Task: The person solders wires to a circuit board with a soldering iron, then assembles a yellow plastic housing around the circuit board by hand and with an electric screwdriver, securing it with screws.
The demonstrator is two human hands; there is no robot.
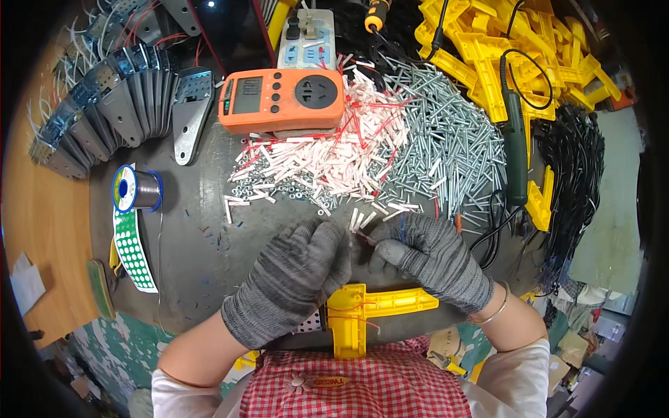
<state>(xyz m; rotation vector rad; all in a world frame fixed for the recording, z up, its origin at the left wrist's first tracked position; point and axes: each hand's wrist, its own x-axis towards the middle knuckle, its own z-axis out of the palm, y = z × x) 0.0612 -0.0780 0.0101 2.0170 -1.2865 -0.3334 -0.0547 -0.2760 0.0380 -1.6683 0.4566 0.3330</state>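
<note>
Both my hands wear grey striped knit gloves and are close together above the near side of the dark table. My right hand [431, 259] pinches a small, thin reddish piece [364, 237] between thumb and fingertips; its exact kind is too blurred to tell. My left hand [296, 282] is beside it with curled fingers, and whatever they hold is hidden. Below the hands lies a yellow plastic part [348, 317] with thin red wires across it. A perforated metal plate [311, 322] shows partly beneath my left wrist. Just beyond my fingertips lie a few short white sleeves [357, 219].
Farther off are heaps of white sleeves [362, 146] and screws [449, 132], with nuts [268, 182] near them. An orange meter [281, 101] stands by a power strip [306, 43]. Metal brackets [125, 104] and a solder spool [136, 189] are left; yellow parts [502, 49], a soldering iron [514, 139] and black cables [571, 167] right.
</note>
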